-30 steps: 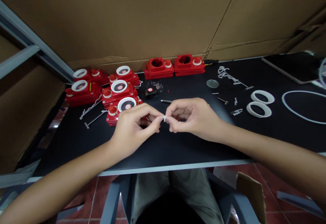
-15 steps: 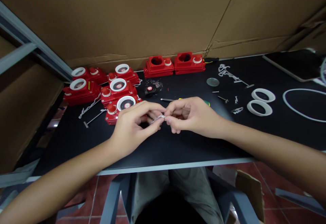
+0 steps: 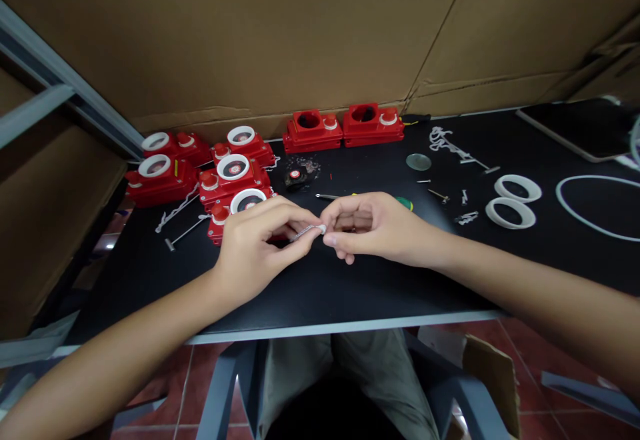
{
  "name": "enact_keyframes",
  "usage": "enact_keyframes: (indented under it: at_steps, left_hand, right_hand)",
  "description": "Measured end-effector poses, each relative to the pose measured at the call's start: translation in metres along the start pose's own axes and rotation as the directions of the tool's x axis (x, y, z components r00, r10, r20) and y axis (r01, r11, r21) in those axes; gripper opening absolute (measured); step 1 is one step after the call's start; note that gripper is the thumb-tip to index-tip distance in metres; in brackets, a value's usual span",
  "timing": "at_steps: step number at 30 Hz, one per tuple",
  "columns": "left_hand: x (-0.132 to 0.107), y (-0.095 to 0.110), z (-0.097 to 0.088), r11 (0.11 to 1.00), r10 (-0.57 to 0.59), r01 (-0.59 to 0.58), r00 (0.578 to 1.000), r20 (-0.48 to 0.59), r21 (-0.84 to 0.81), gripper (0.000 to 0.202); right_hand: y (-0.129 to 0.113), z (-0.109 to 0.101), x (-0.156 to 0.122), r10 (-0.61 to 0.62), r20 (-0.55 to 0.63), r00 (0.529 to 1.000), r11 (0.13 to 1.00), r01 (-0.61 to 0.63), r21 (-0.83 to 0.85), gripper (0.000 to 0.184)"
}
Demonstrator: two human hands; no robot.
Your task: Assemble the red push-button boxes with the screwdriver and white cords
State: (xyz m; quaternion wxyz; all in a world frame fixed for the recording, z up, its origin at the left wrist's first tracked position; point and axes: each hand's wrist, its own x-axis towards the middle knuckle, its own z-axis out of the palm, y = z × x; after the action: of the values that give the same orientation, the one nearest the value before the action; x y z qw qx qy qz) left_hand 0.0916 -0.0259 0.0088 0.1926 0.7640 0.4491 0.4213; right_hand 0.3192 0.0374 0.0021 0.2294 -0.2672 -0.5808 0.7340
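I hold a small thin silvery metal piece (image 3: pixel 306 231) between both hands, just above the black counter (image 3: pixel 350 287) and near its front edge. My left hand (image 3: pixel 253 243) has its grip closed on the piece: thumb and forefinger pinch it along its length, and the other fingers are curled under. My right hand (image 3: pixel 383 227) comes from the other side. Its grip is closed too, with the tips of thumb and forefinger pressed on the right end of the piece, so the two hands nearly touch there. What the piece is exactly I cannot tell, because it is too small. Just behind my right hand lies a screwdriver with a green handle (image 3: pixel 406 203), mostly hidden by my fingers, with its metal shaft pointing left. Behind my left hand is a cluster of red plastic housings with white round rings on top (image 3: pixel 233 170), close together, the nearest one partly covered by my knuckles. Two more red plastic housings with open round holes (image 3: pixel 345 127) stand side by side at the back, against the brown cardboard wall (image 3: pixel 300 40). Between them and my hands lies a small black part with a red centre (image 3: pixel 296 177). On the right side lie a clear round disc (image 3: pixel 418 161), two loose white plastic rings (image 3: pixel 515 200) next to each other, and farther right a large thin white hoop (image 3: pixel 567 210).
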Motion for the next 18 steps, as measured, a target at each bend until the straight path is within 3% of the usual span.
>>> enact_keyframes:
  at_steps: [10, 14, 18]
  left_hand:
    - [0.0009, 0.0022, 0.0025, 0.954, -0.186, 0.204, 0.978, 0.097, -0.221, 0.009]
    - [0.002, 0.0014, 0.0037, 0.911, -0.222, 0.267, 0.96, 0.171, -0.315, 0.011]
    - [0.0024, 0.0022, 0.0047, 0.852, -0.274, 0.331, 0.942, 0.194, -0.406, 0.011]
  right_hand:
    - [0.0023, 0.0093, -0.0048, -0.155, -0.146, 0.977, 0.976, 0.129, -0.174, 0.029]
    - [0.0053, 0.0091, -0.0055, -0.244, -0.138, 0.96, 0.934, 0.194, -0.3, 0.015]
    - [0.0078, 0.0075, -0.0067, -0.341, -0.12, 0.932, 0.885, 0.275, -0.377, 0.012]
